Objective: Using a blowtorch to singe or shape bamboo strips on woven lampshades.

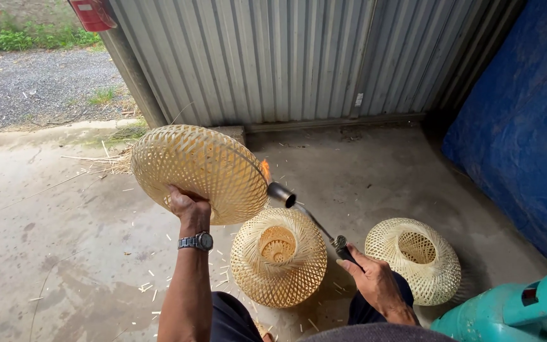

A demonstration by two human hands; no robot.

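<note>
The person's left hand (187,206) is raised, wrist bent back, its fingers closed on the lower rim of a woven bamboo shade (199,171), holding it up tilted so the domed side faces the camera. The right hand (375,278) sits low, fingers wrapped around the handle of a gas torch (311,221), whose thin tube slants up and left to a metal nozzle; a small orange flame (264,170) licks right at the shade's right edge, touching the weave. A steel wristwatch (197,241) sits on the left wrist. Below the torch, between the two forearms, a second bamboo shade (278,256) rests on the concrete floor (64,240), its open ring upward, and the torch tube passes just above its upper right edge. A third, paler shade (414,258) stands just beside the right hand, on its far side. Beyond that, at the lower right corner, lies a teal gas cylinder (508,310), close to the person's knee. Bamboo slivers (147,288) are scattered over the floor around the shades. A corrugated metal wall (286,57) closes the far side, and a blue tarpaulin (520,139) hems in the right. The left side is open floor running out to a gravel path (33,82).
</note>
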